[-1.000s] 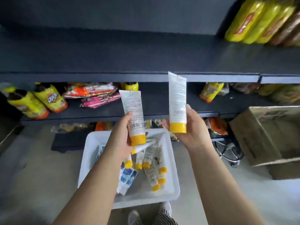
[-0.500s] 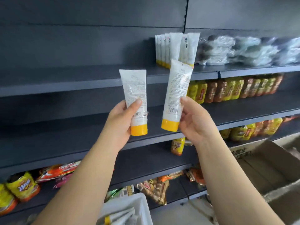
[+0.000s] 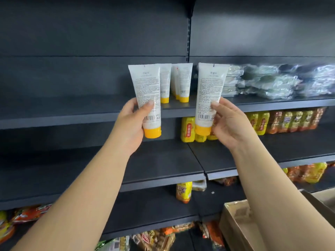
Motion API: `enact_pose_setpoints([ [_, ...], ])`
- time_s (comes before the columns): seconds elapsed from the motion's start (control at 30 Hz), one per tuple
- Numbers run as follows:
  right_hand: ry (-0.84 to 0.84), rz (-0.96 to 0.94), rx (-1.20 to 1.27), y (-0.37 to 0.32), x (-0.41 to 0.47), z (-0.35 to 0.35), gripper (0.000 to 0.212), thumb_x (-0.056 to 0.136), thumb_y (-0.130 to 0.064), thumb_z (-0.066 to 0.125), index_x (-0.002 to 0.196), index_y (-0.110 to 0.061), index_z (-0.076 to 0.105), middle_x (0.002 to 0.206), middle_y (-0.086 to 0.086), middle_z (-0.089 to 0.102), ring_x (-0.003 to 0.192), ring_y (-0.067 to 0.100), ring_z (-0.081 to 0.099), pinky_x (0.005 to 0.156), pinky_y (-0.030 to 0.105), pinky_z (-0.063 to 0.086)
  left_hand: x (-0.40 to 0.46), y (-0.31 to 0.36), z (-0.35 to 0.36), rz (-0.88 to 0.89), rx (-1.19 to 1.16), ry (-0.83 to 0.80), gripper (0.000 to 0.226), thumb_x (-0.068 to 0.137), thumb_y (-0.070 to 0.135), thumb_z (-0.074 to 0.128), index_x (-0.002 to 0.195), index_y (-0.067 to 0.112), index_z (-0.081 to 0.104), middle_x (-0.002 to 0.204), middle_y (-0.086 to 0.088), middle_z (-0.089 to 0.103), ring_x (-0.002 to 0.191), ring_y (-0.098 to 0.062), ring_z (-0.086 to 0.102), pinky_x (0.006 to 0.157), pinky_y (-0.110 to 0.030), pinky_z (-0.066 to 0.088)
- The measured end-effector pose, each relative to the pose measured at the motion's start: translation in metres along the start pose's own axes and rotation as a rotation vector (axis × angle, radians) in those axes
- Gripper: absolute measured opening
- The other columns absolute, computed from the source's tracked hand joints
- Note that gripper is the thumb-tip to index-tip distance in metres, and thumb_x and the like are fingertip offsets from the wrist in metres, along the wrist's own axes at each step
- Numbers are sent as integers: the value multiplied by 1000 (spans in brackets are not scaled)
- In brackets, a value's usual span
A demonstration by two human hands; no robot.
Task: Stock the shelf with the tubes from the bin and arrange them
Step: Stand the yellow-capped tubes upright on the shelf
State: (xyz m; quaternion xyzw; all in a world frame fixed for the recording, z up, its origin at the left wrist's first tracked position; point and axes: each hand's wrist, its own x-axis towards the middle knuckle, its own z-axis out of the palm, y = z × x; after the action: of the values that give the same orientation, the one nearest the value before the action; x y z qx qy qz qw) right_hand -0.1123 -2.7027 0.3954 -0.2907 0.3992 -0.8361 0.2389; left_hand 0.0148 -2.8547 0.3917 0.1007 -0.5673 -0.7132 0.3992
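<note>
My left hand (image 3: pixel 129 125) grips a white tube with an orange cap (image 3: pixel 147 91), held upright, cap down. My right hand (image 3: pixel 229 126) holds a second tube of the same kind (image 3: pixel 208 89), also cap down. Both tubes are raised in front of the dark upper shelf (image 3: pixel 81 113), roughly level with its front edge. Between and behind them, several matching tubes (image 3: pixel 182 82) stand on their caps in a row on that shelf. The bin is out of view.
Clear-wrapped packs (image 3: pixel 275 80) fill the same shelf to the right of the tubes. Yellow and orange snack bags (image 3: pixel 272 122) line the shelf below on the right. More snack bags lie on the lower shelves. A cardboard box (image 3: pixel 241 227) stands at bottom right.
My view has swung up from the bin on the floor to the upper shelf. Both hands rose with their tubes, now near the shelf's front edge beside the standing row.
</note>
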Motion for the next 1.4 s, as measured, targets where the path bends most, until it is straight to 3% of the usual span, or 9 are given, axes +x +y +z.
enact_pose_setpoints([
  [0.2, 0, -34, 4, -15, 45, -24, 22, 93, -2, 45, 96, -13, 63, 80, -4, 73, 72, 7, 67, 83, 28, 50, 41, -1, 26, 89, -4, 0, 16, 92, 11, 51, 96, 21, 61, 85, 14, 71, 79, 0, 68, 76, -23, 55],
  [0.27, -7, -31, -8, -15, 62, -27, 22, 93, -3, 45, 96, -14, 64, 80, -4, 73, 70, 6, 67, 78, 28, 52, 57, -4, 30, 104, 10, 0, 17, 93, 10, 50, 97, 22, 62, 82, 15, 72, 79, 1, 68, 80, -24, 55],
  [0.43, -26, -47, -3, -1, 117, -31, 23, 93, -3, 44, 93, -14, 64, 75, -5, 73, 67, 7, 69, 71, 28, 56, 103, -20, 34, 108, 20, -18, 19, 93, 10, 50, 102, 21, 62, 93, 12, 69, 80, 0, 69, 70, -20, 56],
  [0.53, -36, -54, 35, 13, 156, -31, 24, 93, 0, 43, 93, -13, 63, 74, -3, 74, 67, 8, 70, 63, 23, 57, 136, -33, 35, 98, 18, 0, 19, 93, 9, 50, 105, 19, 61, 98, 9, 67, 89, -4, 66, 80, -23, 54],
  [0.7, -55, -41, -7, 40, 213, -35, 27, 93, -1, 42, 99, -13, 65, 90, 1, 73, 81, 14, 69, 72, 28, 58, 185, -54, 36, 67, 97, 32, 22, 92, 10, 52, 110, 19, 59, 105, 6, 65, 101, -11, 62, 93, -33, 49],
  [0.8, -50, -24, -60, 53, 229, -40, 26, 94, -1, 42, 104, -11, 64, 94, 4, 72, 80, 17, 69, 70, 30, 58, 201, -64, 35, 26, 98, 20, 25, 92, 9, 52, 114, 16, 59, 105, 5, 65, 103, -13, 61, 96, -36, 47],
  [0.93, -79, -10, -115, 63, 235, -47, 27, 94, -3, 40, 107, -9, 62, 108, 12, 67, 94, 27, 63, 91, 41, 50, 207, -76, 31, 2, 77, -11, 20, 92, 10, 51, 107, 21, 59, 105, 7, 65, 104, -11, 60, 97, -34, 47],
  [1.23, -70, -40, -79, 69, 235, -49, 29, 95, -4, 39, 114, -12, 61, 114, 8, 65, 108, 25, 60, 100, 43, 45, 208, -84, 30, 11, 120, -2, 34, 91, 16, 52, 125, 17, 53, 116, 6, 62, 112, -12, 57, 99, -31, 44],
  [1.4, -45, -50, -89, 68, 231, -46, 28, 96, -4, 41, 109, -15, 63, 110, 4, 68, 106, 23, 61, 96, 39, 48, 208, -84, 32, -20, 158, 23, 35, 92, 19, 52, 126, 16, 52, 117, 6, 61, 111, -12, 57, 98, -31, 44],
])
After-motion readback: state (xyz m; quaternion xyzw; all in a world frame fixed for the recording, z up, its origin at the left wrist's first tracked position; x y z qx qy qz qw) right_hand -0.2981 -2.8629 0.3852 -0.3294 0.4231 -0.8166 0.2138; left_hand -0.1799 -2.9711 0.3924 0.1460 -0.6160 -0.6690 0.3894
